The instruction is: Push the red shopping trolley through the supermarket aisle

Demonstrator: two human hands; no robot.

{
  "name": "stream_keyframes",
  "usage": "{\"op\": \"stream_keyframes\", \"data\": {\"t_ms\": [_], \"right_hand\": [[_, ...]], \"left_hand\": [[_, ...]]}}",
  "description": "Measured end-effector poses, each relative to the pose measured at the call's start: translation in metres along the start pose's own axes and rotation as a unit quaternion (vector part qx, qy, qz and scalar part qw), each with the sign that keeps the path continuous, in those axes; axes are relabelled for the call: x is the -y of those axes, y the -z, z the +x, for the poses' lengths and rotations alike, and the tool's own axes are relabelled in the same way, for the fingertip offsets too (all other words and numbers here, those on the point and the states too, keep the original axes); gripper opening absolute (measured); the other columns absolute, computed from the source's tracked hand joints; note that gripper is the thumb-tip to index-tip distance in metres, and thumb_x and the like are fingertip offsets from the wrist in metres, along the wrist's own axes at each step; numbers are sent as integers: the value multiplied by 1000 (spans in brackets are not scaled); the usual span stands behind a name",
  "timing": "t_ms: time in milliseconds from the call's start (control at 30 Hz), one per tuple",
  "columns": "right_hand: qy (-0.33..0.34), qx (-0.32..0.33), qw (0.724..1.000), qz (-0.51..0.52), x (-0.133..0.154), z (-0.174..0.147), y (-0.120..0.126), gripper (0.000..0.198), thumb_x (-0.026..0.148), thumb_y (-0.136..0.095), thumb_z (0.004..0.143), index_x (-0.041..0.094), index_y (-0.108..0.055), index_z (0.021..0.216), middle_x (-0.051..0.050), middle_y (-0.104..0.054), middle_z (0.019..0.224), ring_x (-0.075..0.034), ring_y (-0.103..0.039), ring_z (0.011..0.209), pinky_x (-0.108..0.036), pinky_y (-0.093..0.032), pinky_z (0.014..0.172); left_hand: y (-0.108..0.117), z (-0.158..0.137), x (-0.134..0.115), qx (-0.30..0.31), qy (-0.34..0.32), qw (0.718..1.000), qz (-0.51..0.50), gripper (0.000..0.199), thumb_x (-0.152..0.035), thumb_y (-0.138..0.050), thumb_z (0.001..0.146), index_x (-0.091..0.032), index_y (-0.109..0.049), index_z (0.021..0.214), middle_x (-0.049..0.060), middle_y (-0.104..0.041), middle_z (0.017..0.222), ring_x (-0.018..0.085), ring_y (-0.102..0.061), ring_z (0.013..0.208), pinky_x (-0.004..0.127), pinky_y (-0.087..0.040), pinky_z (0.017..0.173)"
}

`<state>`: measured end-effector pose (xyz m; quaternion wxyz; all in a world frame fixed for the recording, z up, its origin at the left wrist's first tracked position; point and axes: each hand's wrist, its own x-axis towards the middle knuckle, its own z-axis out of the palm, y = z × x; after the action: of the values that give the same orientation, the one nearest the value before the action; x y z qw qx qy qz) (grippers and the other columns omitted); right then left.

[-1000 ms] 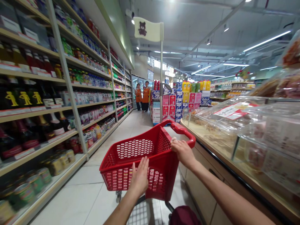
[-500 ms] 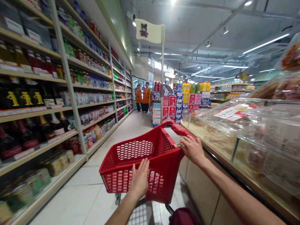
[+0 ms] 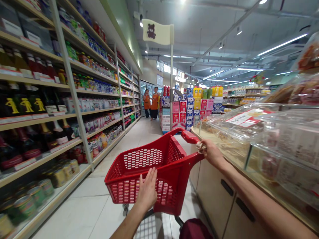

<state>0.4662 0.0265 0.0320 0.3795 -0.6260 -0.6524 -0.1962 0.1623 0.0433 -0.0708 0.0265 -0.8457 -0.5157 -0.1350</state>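
A red plastic shopping cart (image 3: 173, 172) stands at an angle in front of me, its basket toward the left. My left hand (image 3: 147, 189) lies flat against the basket's near side, fingers stretched up to the rim. My right hand (image 3: 211, 152) has its fingers closed on a crumpled pale cloth (image 3: 200, 147), which is at the near end of the red handle (image 3: 190, 137). Whether it is cloth or tissue is hard to make out. Part of the basket's inside is hidden behind its near wall.
Shelves of bottles and cans (image 3: 59, 136) line the left. At right, a counter (image 3: 214, 189) carries clear-lidded food cases (image 3: 239, 129) close to my right arm. Stacked drink cartons (image 3: 179, 113) and a flag pole (image 3: 171, 76) stand ahead. Two people in orange vests (image 3: 154, 101) stand farther down the aisle.
My right hand and the crumpled cloth have moved right and slightly up, from the cart's near top corner to the handle's near end. My left hand stays against the basket.
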Motion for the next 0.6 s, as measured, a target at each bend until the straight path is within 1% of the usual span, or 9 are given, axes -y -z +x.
{"op": "stream_keyframes", "data": {"t_ms": [100,200,267,300,367,433,500,567,600], "right_hand": [[24,46,998,-20,9,-2,-10,22,9,-45,66,16,-58,83,-8,-62,90,-20,-55,87,-33,-39,81],[98,79,992,-8,32,-11,-26,25,15,-48,71,16,-57,95,-9,-59,103,-20,-53,95,-34,-37,86],[137,104,985,-20,37,-12,-28,25,23,-51,74,19,-58,98,-9,-57,109,-22,-51,99,-37,-35,87],[134,103,985,-40,35,-11,-26,25,27,-51,75,21,-58,98,-8,-56,112,-23,-50,102,-41,-33,89],[77,77,991,-81,24,-9,-18,25,32,-47,79,24,-59,98,-8,-57,112,-27,-47,107,-48,-29,90],[29,57,994,-83,17,-10,-12,26,31,-42,81,23,-59,100,-8,-60,106,-26,-49,105,-48,-30,89],[44,67,996,-44,22,-15,-13,26,27,-40,82,22,-58,100,-7,-63,100,-22,-54,97,-44,-31,90],[87,74,993,-1,38,-22,-17,26,25,-40,81,21,-56,101,-5,-64,98,-19,-57,91,-42,-28,93],[93,65,993,12,46,-24,-18,26,26,-41,81,21,-55,102,-5,-64,97,-18,-58,89,-42,-27,94]], "left_hand": [[1,1,-2,4,4,1000,-13,83,-1,-33,54,-15,-17,134,1,-15,143,16,-10,131,49,-7,106],[1,2,-1,-1,-2,1000,-13,83,0,-33,54,-16,-18,134,1,-17,143,16,-12,131,49,-8,106],[-1,2,1,-7,-7,1000,-4,83,1,-32,53,-17,-18,134,1,-17,143,16,-13,131,50,-8,106],[-1,2,2,-10,-9,1000,0,84,2,-32,53,-17,-19,134,1,-18,143,15,-13,131,50,-8,105],[-2,3,3,-15,-13,1000,4,84,3,-31,53,-17,-19,133,1,-19,142,15,-14,131,51,-8,105],[-2,3,1,-18,-15,1000,2,84,3,-31,53,-17,-19,133,2,-19,142,15,-14,131,51,-7,105],[-2,3,-1,-16,-13,1000,1,84,3,-31,53,-16,-19,133,2,-19,142,15,-14,131,50,-7,105],[-1,3,-2,-7,-8,1000,4,84,3,-31,52,-16,-18,133,2,-18,143,15,-13,131,50,-7,105],[-1,3,-1,-1,-6,1000,7,85,3,-32,52,-16,-18,134,2,-17,143,15,-13,131,49,-7,106]]}}
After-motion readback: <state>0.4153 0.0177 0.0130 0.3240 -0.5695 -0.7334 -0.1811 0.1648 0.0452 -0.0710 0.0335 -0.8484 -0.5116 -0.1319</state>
